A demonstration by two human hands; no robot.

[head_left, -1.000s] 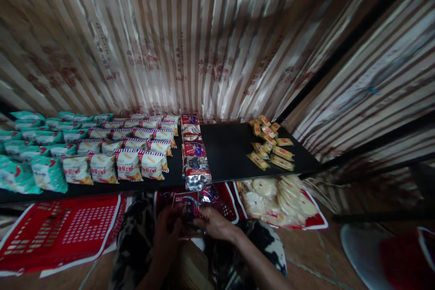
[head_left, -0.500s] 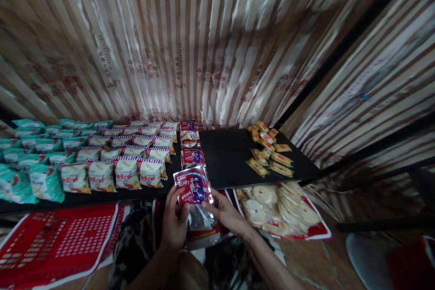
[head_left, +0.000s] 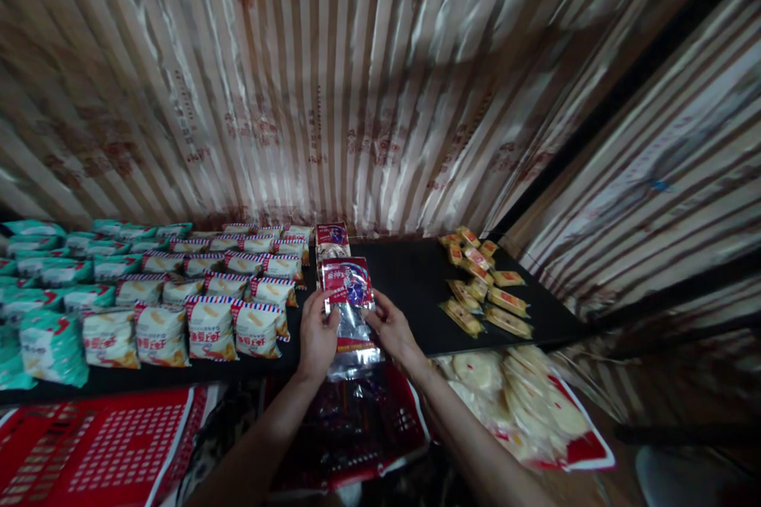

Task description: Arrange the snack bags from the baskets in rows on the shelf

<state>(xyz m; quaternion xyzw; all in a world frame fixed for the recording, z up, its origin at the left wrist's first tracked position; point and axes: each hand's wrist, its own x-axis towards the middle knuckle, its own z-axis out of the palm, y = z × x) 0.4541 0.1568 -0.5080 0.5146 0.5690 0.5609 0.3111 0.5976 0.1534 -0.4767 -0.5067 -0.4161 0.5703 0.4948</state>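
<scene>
Both my hands grip a flat snack packet [head_left: 350, 315], dark red with a purple figure above and a clear silvery part below. My left hand [head_left: 319, 330] pinches its left edge and my right hand [head_left: 391, 326] pinches its right edge. The held packet is over the front of the black shelf [head_left: 404, 277], partly covering the column of like packets. Behind it a red packet [head_left: 332, 234] lies at the back of that column. On the left stand rows of white snack bags [head_left: 212, 327] with striped tops.
Teal bags [head_left: 52, 348] fill the shelf's left end. Small yellow packets [head_left: 476, 285] lie loosely at the right. Below are a red basket [head_left: 112, 444], a dark-filled red basket [head_left: 416, 432] and a basket with pale round flat packs [head_left: 535, 404]. A striped curtain [head_left: 333, 79] hangs behind.
My hands have carried the packet forward from above my lap to over the shelf's front, covering the nearer packet of the column. The basket below me now shows more. The view has shifted slightly.
</scene>
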